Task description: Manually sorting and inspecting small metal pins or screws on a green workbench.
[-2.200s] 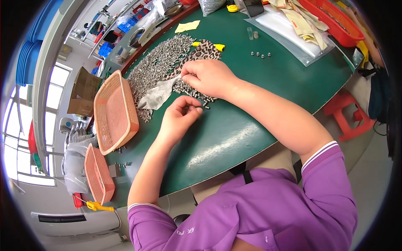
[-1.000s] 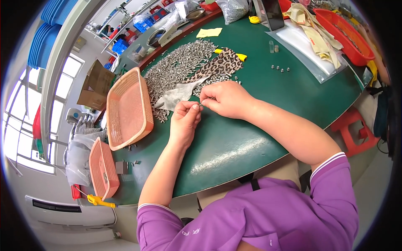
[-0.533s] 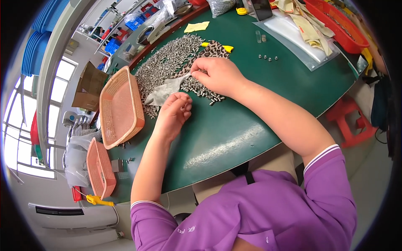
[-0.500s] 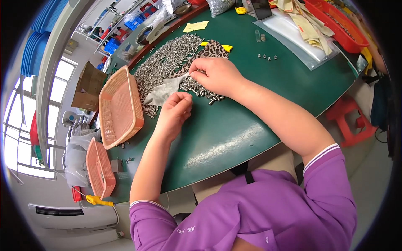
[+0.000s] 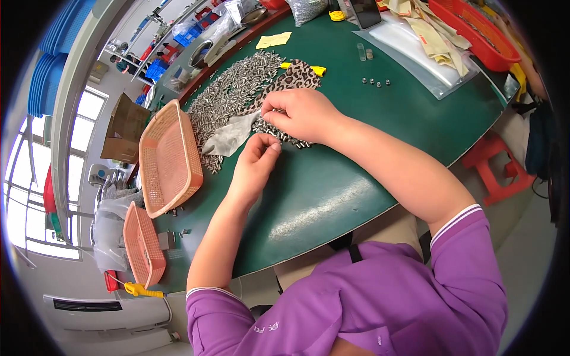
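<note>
Comparing with half a second ago: both hands sit a little closer to the near edge of the heap of small metal pins [image 5: 234, 95], and the left one has curled tighter.
What that suggests: the sorting looks to be in mid-run, one small piece being passed or picked at a time; most of the heap lies untouched.
Right hand: the right hand [image 5: 300, 113] rests on the near edge of the heap, over the leopard-print cloth [image 5: 300, 74], knuckles up, its fingers [image 5: 270, 114] bent down and pinched narrow among the pins. Whether a pin is caught in them I cannot tell.
Left hand: the left hand [image 5: 256, 160] lies on the green desk [image 5: 332, 190] just on the near side of the heap, thumb and forefinger closed together; anything between them is too small to make out.
Pins and fingers: the nearest pins touch the right fingertips; the left fingertips stand just beside the heap's edge, next to a grey rag [image 5: 228, 135].
Left of the heap: an orange woven basket [image 5: 169, 157] lies close by, with a second one [image 5: 142, 243] farther on at the desk's edge.
Beyond the heap: a clear plastic bag [image 5: 415, 50] and a red basket [image 5: 475, 29], well apart.
</note>
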Available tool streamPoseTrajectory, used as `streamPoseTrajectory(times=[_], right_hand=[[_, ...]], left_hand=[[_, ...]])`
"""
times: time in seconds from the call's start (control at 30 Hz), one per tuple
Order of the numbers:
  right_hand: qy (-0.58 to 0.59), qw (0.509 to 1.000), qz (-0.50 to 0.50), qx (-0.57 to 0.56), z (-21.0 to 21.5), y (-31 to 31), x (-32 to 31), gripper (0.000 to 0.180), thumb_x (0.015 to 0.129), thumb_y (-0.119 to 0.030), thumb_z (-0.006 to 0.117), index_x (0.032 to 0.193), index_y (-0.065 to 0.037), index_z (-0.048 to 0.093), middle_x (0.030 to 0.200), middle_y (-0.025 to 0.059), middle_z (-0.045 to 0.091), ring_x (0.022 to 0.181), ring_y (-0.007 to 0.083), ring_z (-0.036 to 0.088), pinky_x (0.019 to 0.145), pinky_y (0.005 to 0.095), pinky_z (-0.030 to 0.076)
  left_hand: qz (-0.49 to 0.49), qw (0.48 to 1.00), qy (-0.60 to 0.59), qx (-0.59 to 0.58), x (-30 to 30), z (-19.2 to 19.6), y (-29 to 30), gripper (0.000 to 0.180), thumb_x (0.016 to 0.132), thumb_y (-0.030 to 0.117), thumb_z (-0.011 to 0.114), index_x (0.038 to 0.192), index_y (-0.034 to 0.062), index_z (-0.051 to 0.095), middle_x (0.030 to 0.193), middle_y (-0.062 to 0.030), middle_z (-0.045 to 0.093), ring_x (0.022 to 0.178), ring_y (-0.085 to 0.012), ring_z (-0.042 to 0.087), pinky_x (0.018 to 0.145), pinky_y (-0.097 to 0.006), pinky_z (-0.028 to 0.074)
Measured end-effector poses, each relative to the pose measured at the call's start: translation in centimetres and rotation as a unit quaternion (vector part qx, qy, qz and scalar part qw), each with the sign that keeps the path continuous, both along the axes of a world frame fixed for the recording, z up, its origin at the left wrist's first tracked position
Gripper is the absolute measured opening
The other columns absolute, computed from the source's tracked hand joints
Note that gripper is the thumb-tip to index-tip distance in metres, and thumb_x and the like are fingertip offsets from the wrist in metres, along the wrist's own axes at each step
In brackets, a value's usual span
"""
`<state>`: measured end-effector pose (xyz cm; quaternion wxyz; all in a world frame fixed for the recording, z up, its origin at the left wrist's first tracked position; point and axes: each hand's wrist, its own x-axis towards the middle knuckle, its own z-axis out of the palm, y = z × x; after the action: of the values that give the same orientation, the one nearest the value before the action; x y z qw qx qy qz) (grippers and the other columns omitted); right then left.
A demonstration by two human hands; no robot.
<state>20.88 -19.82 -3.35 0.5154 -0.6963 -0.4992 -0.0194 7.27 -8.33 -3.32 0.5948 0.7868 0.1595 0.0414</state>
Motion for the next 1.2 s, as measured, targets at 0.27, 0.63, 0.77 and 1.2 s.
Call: streamPoseTrajectory(times=[0.27,0.63,0.77,1.2], right_hand=[[-0.071,0.993,0.088,-0.026,-0.2,-0.1,-1.1,0.014,0.078,-0.022,0.059,0.086,-0.011,0.062,0.077,0.0064,0.063,0.069,0.0234,0.060,0.062,0.0344,0.048],[-0.069,0.993,0.087,-0.048,-0.2,-0.1,-1.2,0.013,0.078,-0.021,0.058,0.085,-0.010,0.061,0.078,0.0055,0.062,0.069,0.0227,0.060,0.062,0.0341,0.047],[-0.072,0.992,0.089,-0.052,-0.1,-0.1,-1.2,0.013,0.078,-0.021,0.058,0.085,-0.010,0.061,0.078,0.0058,0.062,0.070,0.0228,0.060,0.062,0.0343,0.047],[-0.039,0.995,0.084,-0.036,-0.4,0.0,-1.3,0.014,0.077,-0.022,0.057,0.084,-0.011,0.062,0.076,0.0072,0.062,0.068,0.0238,0.060,0.062,0.0351,0.047]], left_hand=[[0.026,0.963,-0.101,-0.248,-1.5,-0.4,1.9,0.010,0.089,0.009,0.051,0.099,0.0070,0.048,0.089,-0.0033,0.055,0.060,-0.0058,0.038,0.055,-0.020,0.033],[0.039,0.949,-0.133,-0.283,-1.4,-0.7,2.4,0.009,0.089,0.010,0.052,0.098,0.0064,0.051,0.086,-0.0040,0.056,0.060,-0.0063,0.040,0.055,-0.019,0.034],[0.031,0.959,-0.130,-0.250,-1.5,-0.9,2.4,0.009,0.089,0.010,0.053,0.096,0.0068,0.051,0.085,-0.0039,0.057,0.061,-0.0062,0.041,0.055,-0.019,0.035],[0.052,0.959,-0.131,-0.245,-1.2,-0.8,2.0,0.010,0.088,0.012,0.055,0.095,0.0057,0.051,0.082,-0.0044,0.058,0.058,-0.0059,0.039,0.052,-0.019,0.033]])
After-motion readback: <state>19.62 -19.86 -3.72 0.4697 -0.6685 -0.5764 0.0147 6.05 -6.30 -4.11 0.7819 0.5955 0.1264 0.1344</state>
